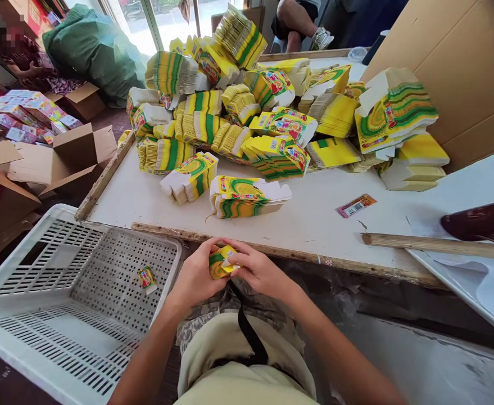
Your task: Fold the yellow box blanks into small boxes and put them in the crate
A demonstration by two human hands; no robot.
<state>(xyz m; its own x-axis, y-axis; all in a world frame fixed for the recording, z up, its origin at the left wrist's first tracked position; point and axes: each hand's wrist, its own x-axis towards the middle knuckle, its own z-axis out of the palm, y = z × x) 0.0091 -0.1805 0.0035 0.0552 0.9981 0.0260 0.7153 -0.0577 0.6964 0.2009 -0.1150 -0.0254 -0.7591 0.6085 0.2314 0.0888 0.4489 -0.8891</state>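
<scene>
Both hands meet in front of my body, just below the table's wooden edge. My left hand (198,271) is wrapped round the left side of a small yellow and green printed box (218,263). On its right side, my right hand (257,269) grips the same box with thumb and fingers at its end. The fingers partly cover the box. On the white table (314,219), beyond the hands, lie a bundle of flat printed cartons (240,197) and another bundle (194,177). A large heap of similar bundles (204,126) is behind them.
A white plastic crate (63,312) at the left holds one small printed box (146,278). Open cardboard boxes (76,152) stand behind it. A pink packet (356,206), a wooden strip (436,246) and a dark red object (480,220) lie to the right. A person's legs (295,19) show at the back.
</scene>
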